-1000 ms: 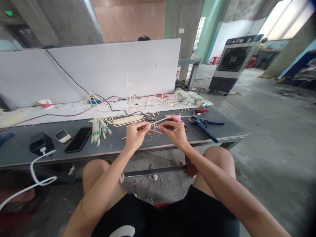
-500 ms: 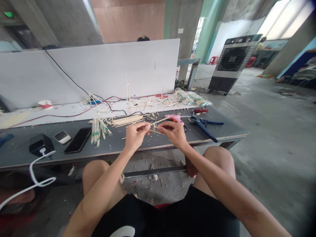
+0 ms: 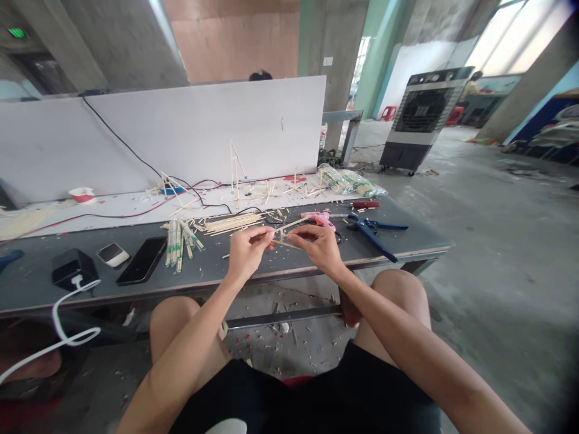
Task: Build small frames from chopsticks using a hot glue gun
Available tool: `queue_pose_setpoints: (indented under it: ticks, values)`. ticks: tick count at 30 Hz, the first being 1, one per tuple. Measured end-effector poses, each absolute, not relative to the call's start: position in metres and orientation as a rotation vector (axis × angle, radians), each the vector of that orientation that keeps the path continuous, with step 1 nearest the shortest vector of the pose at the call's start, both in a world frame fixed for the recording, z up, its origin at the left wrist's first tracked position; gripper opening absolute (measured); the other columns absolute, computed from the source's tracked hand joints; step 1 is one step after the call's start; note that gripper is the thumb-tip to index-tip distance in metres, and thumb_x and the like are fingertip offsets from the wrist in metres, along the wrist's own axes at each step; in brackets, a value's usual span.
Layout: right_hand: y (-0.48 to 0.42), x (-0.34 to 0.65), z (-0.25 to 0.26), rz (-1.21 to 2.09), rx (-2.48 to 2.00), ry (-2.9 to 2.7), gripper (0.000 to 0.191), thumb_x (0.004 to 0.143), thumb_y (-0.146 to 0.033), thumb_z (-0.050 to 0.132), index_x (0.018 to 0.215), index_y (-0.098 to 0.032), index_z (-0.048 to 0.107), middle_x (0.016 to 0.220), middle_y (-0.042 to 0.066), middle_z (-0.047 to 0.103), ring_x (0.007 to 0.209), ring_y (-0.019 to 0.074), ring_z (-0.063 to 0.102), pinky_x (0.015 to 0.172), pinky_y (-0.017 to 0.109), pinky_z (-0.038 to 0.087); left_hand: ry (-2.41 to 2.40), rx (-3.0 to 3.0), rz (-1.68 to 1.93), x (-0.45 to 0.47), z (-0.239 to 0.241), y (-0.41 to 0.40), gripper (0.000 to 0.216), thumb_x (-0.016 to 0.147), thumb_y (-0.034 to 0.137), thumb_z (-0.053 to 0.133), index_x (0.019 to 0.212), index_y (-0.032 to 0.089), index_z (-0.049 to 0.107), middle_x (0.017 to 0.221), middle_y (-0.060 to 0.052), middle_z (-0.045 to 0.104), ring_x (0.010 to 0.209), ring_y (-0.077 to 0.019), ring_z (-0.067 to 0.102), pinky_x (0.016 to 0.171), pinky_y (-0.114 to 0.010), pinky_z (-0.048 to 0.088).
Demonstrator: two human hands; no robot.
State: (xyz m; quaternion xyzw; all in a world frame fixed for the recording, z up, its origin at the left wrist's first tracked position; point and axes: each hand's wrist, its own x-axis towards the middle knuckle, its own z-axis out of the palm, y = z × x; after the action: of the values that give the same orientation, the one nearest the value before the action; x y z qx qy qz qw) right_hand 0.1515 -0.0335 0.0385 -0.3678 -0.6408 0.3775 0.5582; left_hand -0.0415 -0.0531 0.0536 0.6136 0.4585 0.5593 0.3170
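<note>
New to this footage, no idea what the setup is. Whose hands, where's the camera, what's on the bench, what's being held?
No robot here: these are one person's bare hands. The camera is worn on their head, looking forward and down, so forearms and knees show below. The left hand and right hand hold a small stick frame of thin, pale sticks at the fingertips.

On the dark bench, left to right: a smartphone, wrapped stick bundles, loose sticks, a pink glue gun and a blue-handled tool whose exact type I can't tell. Behind stands a white panel.
</note>
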Motion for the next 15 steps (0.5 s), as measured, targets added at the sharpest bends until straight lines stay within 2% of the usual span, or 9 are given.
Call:
queue_pose_setpoints:
  ticks: [15]
  values:
    - [-0.0355,0.1514,0.0400,0.896,-0.869,-1.521,0.022,0.075,-0.045,0.080,0.081,-0.024,0.078,0.080,0.004,0.076,0.073,0.0206,0.068,0.071,0.037,0.057,1.211,1.643,1.462,-0.0424,0.0563,-0.0554,0.025,0.082,0.041,0.073,0.089,0.018,0.078,0.074,-0.005,0.075,0.062,-0.0209,0.070,0.065,-0.035,0.060]
